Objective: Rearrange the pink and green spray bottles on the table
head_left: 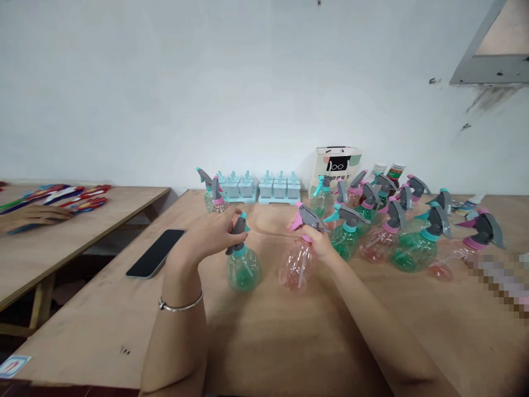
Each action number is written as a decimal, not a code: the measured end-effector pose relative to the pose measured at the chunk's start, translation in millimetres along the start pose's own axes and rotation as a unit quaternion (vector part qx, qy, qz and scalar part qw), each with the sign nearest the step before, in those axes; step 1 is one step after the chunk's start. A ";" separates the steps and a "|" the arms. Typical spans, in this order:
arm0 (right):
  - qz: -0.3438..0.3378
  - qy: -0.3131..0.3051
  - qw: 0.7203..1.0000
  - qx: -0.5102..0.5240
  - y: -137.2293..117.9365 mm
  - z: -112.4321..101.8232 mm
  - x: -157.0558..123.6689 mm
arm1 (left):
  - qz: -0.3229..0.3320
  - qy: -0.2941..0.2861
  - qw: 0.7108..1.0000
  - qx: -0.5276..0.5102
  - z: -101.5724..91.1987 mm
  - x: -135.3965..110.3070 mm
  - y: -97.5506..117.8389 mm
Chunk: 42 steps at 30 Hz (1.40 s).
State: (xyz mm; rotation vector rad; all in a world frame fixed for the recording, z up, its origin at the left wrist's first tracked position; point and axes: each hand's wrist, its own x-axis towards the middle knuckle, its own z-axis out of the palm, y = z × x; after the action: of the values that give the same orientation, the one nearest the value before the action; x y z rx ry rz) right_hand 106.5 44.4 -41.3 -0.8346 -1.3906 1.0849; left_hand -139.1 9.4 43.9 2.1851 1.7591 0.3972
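My left hand (217, 234) is closed round the grey trigger head of a green spray bottle (243, 270) with a turquoise collar. Closed on the neck and head of a pink spray bottle (296, 267) is my right hand (318, 240). Both bottles are upright, low over or on the wooden table (264, 342); I cannot tell whether their bases touch it. To the right stand several more green and pink spray bottles, among them a green spray bottle (345, 240) close to my right hand. Two others, one a pink spray bottle (218, 205), stand behind my left hand.
Two light blue popsicle moulds (279, 188) stand by the wall, beside a printed box (334, 165). A black phone (156, 253) lies left of my left arm. On the neighbouring table (82, 229), another person's hand (35, 216) rests near colourful strips (88, 198).
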 end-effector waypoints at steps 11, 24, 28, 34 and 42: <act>-0.047 0.073 0.986 -0.143 20.8 12.4 -2.9 | 0.007 0.036 0.999 0.001 -5.6 -7.0 -0.3; 0.019 0.115 0.976 -0.182 9.4 -37.7 -88.6 | 0.011 0.014 1.000 0.010 -6.4 -6.7 8.8; -0.007 0.140 0.974 -0.180 18.9 -40.5 -99.5 | 0.016 0.011 1.000 0.013 -5.9 -5.8 9.0; -0.032 0.077 0.966 -0.244 51.5 -23.4 -82.5 | 0.033 0.040 0.999 -0.006 -5.1 -5.3 6.6; -0.087 0.148 0.934 -0.315 111.0 -14.2 28.5 | 0.023 0.007 0.999 -0.030 -3.6 -4.0 2.3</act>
State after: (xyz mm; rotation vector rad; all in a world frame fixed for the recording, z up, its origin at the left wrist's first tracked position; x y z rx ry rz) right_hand 106.2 109.2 -136.9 -1.2452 -1.5306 0.3395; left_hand -139.4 5.2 48.1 2.1889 1.6841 0.4720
